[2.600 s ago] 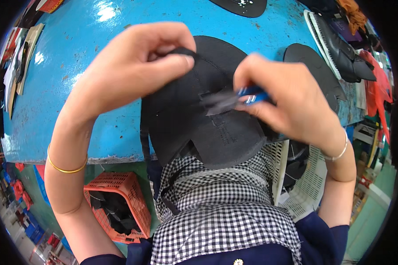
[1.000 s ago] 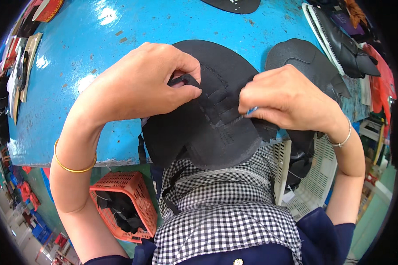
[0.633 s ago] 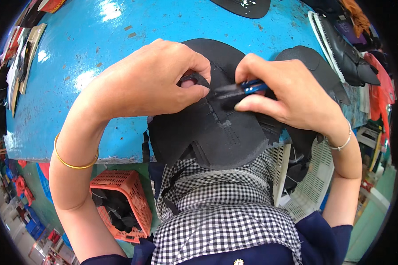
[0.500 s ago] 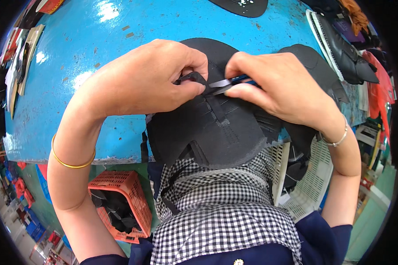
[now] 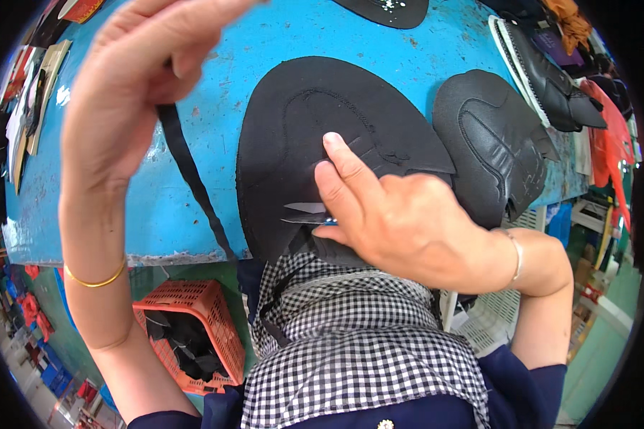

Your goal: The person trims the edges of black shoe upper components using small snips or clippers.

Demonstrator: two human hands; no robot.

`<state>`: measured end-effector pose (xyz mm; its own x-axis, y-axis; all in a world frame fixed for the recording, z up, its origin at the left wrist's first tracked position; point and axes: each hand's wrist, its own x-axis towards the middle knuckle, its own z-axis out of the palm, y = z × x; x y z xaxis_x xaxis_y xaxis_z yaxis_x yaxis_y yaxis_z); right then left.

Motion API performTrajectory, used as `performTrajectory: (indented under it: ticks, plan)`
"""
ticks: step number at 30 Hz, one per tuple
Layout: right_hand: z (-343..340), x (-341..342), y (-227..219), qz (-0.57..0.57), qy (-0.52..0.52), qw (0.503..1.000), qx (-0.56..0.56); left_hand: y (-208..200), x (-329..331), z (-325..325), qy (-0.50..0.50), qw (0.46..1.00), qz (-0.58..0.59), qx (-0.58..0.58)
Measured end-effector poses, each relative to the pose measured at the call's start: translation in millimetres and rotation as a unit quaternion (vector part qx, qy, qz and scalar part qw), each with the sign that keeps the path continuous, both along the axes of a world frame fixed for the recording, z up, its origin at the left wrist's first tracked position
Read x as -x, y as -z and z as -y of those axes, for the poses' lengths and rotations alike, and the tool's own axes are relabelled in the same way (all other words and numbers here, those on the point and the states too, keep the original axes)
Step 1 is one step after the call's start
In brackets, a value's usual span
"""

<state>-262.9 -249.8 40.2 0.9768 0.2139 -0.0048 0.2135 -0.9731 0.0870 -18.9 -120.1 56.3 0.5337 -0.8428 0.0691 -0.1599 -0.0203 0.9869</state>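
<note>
A black shoe upper (image 5: pixel 272 168) lies at the table's front edge, underside up, with stitch lines on it. My right hand (image 5: pixel 422 232) rests over it, two fingers stretched out onto the surface. Thread snips (image 5: pixel 308 214) are held in that same hand, blades pointing left below the fingers. My left hand (image 5: pixel 140 86) is raised over the table at the upper left, slightly blurred. Its fingers are closed on a narrow black strip (image 5: pixel 190 171), which hangs down to the table edge.
Another black upper (image 5: pixel 479 136) lies to the right, and stacked black shoe pieces (image 5: pixel 543 79) lie beyond it. Below the table, an orange basket (image 5: pixel 225 314) holds black scraps. A pale crate (image 5: pixel 493 314) stands at the right. The blue table (image 5: pixel 215 114) has a worn front edge.
My left hand has moved up and left from the upper, carrying the strip. My right hand has come down with the snips, fingers now on the upper, which lies flatter and turned.
</note>
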Motion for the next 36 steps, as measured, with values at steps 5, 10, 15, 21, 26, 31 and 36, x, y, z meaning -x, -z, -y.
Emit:
performTrajectory:
  ticks: [5, 10, 15, 21, 26, 31, 36]
  plan:
    - [6, -12, 19, 0.145, -0.021, 0.989, 0.0, -14, 8, 9, 0.083, 0.995, 0.041, -0.027]
    - [91, 14, -8, 0.175, 0.087, 0.981, -0.004, -22, 20, 5, 0.144, 0.982, 0.093, -0.075]
    - [170, 131, -10, 0.298, 0.459, 0.693, -0.47, -8, 39, 41, 0.329, 0.918, 0.141, -0.171]
    - [172, 139, -14, 0.225, 0.457, 0.623, -0.594, 7, 50, 56, 0.381, 0.878, 0.192, -0.217]
    - [98, 71, -11, 0.125, 0.298, 0.773, -0.545, 15, 55, 54, 0.36, 0.868, 0.279, -0.196]
    - [74, 11, 11, 0.007, 0.02, 0.947, -0.322, 22, 49, 51, 0.3, 0.871, 0.371, -0.117]
    - [72, 3, 7, -0.008, -0.033, 0.976, -0.213, 14, 35, 54, 0.303, 0.878, 0.307, -0.206]
